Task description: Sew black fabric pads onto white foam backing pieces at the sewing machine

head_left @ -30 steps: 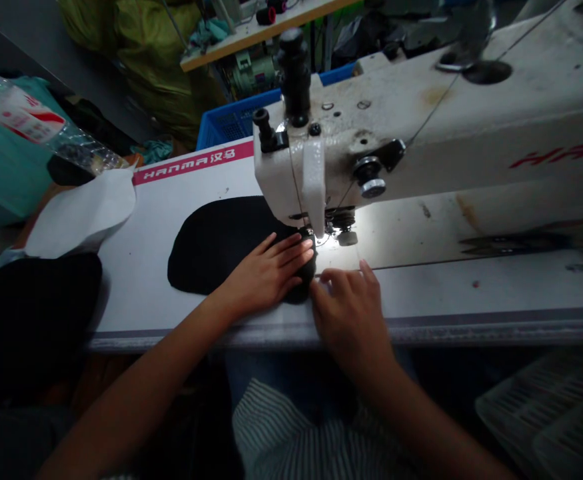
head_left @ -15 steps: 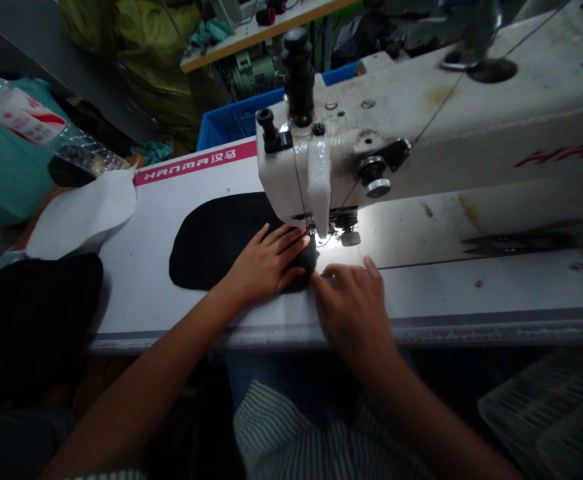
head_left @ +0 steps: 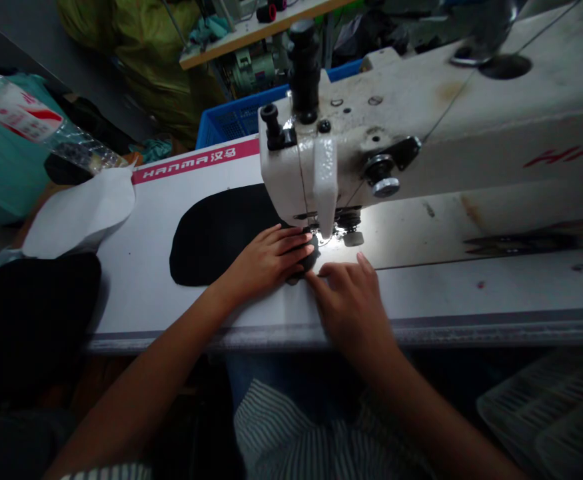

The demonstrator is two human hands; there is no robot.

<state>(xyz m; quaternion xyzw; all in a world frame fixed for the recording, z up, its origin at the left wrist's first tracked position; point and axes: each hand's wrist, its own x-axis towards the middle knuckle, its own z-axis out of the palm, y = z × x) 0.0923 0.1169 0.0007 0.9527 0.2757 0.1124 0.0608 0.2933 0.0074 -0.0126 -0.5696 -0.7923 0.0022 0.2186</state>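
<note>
A rounded black fabric piece (head_left: pixel 216 233) lies on the white sewing table, its right end under the head of a sewing machine (head_left: pixel 296 180). My left hand (head_left: pixel 266 259) rests flat on that right end, with the fingers stretched towards the lit needle area. Close by, my right hand (head_left: pixel 348 293) has its fingers curled, and the thumb and forefinger are closed at the near right edge of the fabric. The machine head partly hides the fabric's far edge, and the needle tip is hard to make out.
At the left lie a white cut piece (head_left: pixel 81 210) and a dark fabric pile (head_left: pixel 31 320). A plastic bottle (head_left: pixel 36 120) leans behind them. Dark scissors (head_left: pixel 511 245) lie under the machine arm. Beyond the table stands a blue crate (head_left: pixel 231 123).
The black fabric has turned slightly, its near right edge drawing in towards the needle. My left fingers lie closer together, and my right hand has shifted a little left.
</note>
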